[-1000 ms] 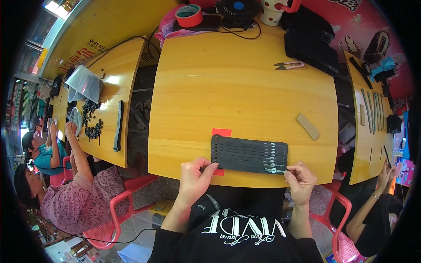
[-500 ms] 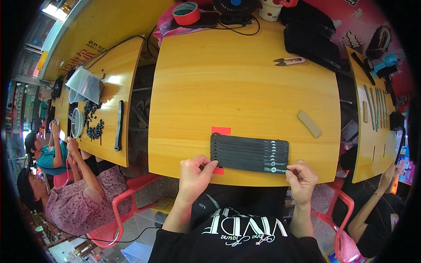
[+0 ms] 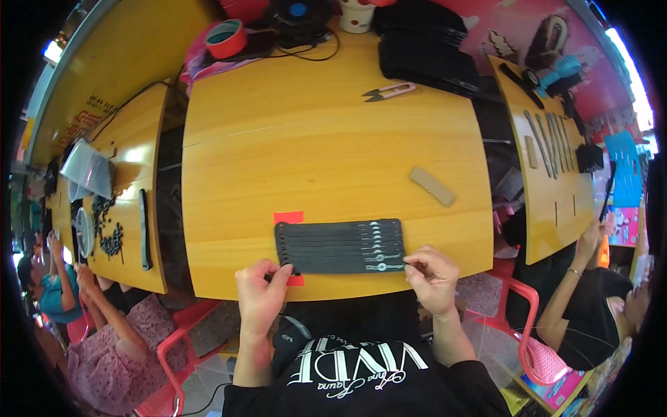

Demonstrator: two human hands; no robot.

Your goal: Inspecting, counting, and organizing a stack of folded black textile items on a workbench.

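A stack of flat black straps (image 3: 326,248) lies near the front edge of the table. They overlap in steps, with rounded holed ends at the left and pale printing near the right ends. My left hand (image 3: 260,288) is closed in a pinch at the left end of the nearest strap. At the right end of that strap, my right hand (image 3: 434,279) pinches the corner with thumb and forefinger. Red tape (image 3: 288,217) on the table shows above the stack's left end, and another bit shows below it, beside my left thumb.
A tan block (image 3: 432,186) lies to the right, beyond the straps. Farther back are thread snips (image 3: 389,92), black folded stacks (image 3: 425,62) and a red tape roll (image 3: 226,39). People work at side tables; the left one holds small black pieces (image 3: 111,240) and a clear tub (image 3: 87,170).
My view has swung to the right, so the table and straps sit farther left in the picture. Both hands stay at the two ends of the stack, and the nearest straps lie closer together.
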